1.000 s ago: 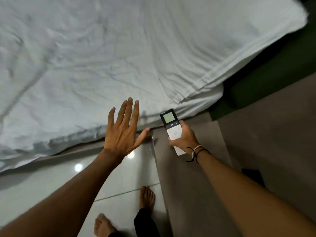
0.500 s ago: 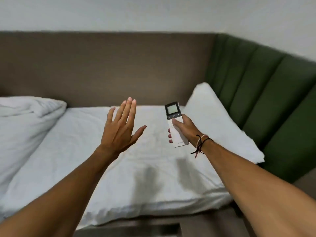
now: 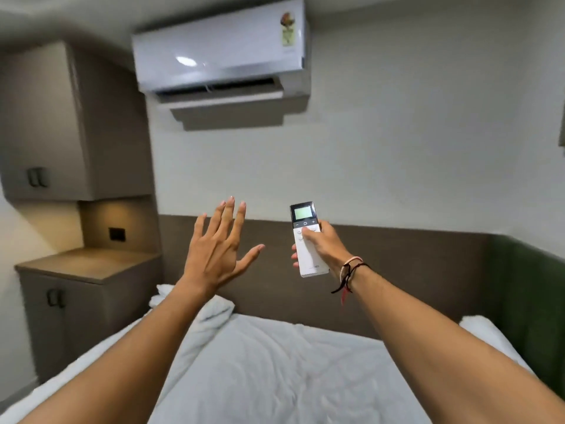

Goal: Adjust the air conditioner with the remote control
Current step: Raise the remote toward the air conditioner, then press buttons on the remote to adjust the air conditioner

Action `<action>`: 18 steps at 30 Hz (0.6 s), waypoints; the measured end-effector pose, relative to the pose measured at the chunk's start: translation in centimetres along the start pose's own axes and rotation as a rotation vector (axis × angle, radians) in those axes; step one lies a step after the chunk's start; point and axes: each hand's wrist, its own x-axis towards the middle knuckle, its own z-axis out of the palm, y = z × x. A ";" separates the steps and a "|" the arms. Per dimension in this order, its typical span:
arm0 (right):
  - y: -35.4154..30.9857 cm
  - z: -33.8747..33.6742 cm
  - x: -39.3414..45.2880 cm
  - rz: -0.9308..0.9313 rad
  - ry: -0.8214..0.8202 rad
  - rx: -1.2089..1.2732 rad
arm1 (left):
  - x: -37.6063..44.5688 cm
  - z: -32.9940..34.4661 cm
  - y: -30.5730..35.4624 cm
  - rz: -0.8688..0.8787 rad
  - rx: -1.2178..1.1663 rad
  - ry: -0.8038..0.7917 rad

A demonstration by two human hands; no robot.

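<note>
A white air conditioner (image 3: 220,47) hangs high on the far wall, its bottom flap open. My right hand (image 3: 325,247) grips a slim white remote control (image 3: 307,237) held upright, its lit screen and dark button strip at the top end pointing toward the unit. My thumb rests on the white buttons just under that strip. My left hand (image 3: 218,249) is raised beside it, palm forward, fingers spread, holding nothing.
A bed with white sheets (image 3: 275,371) fills the foreground below my arms. A brown headboard panel (image 3: 397,270) runs along the wall, with green padding (image 3: 532,301) at the right. A grey cabinet (image 3: 82,301) and upper cupboard (image 3: 61,117) stand at the left.
My view has swung up from the floor and bed edge to the wall, bringing the air conditioner into sight. Both hands keep the same pose, the remote still in my right hand.
</note>
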 end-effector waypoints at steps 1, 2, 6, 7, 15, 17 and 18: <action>-0.9 1.4 0.3 -0.017 -0.001 0.012 | 0.2 -0.8 -1.3 -0.021 0.014 0.012; -2.2 3.1 0.6 -0.033 -0.007 0.026 | 0.4 -1.9 -2.8 -0.041 0.040 0.024; -4.5 7.3 1.0 -0.052 -0.014 0.072 | 0.5 -3.6 -6.2 -0.096 0.099 0.035; -5.0 8.2 1.0 -0.061 -0.024 0.077 | 0.4 -4.0 -6.9 -0.105 0.108 0.043; -6.3 10.9 1.4 -0.071 -0.046 0.110 | -0.4 -5.5 -10.3 -0.132 0.149 0.040; -6.6 10.9 1.6 -0.076 -0.041 0.106 | -0.3 -5.7 -10.7 -0.132 0.146 0.038; -6.6 11.0 1.7 -0.081 -0.040 0.103 | -0.2 -5.8 -10.8 -0.131 0.143 0.039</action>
